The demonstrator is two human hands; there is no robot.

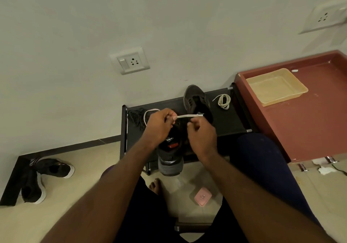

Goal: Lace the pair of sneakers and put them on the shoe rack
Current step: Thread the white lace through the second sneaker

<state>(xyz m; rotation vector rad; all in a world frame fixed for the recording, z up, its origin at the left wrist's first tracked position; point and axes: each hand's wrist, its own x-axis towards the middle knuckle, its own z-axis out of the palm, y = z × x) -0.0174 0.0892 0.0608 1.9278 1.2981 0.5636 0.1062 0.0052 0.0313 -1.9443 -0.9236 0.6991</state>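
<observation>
While one sneaker (170,158) is hanging over the front edge of the shoe rack (231,122), you're pinching a white lace (185,116) tight between your left hand (157,128) and right hand (201,135).

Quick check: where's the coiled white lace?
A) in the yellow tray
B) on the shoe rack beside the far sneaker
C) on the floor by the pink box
B: the coiled white lace lies on the shoe rack, just right of the far sneaker.

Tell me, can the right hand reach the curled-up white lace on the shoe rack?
Probably yes: the curled-up lace lies uncovered on the rack near the right hand, but that hand pinches the straight lace now.
</observation>
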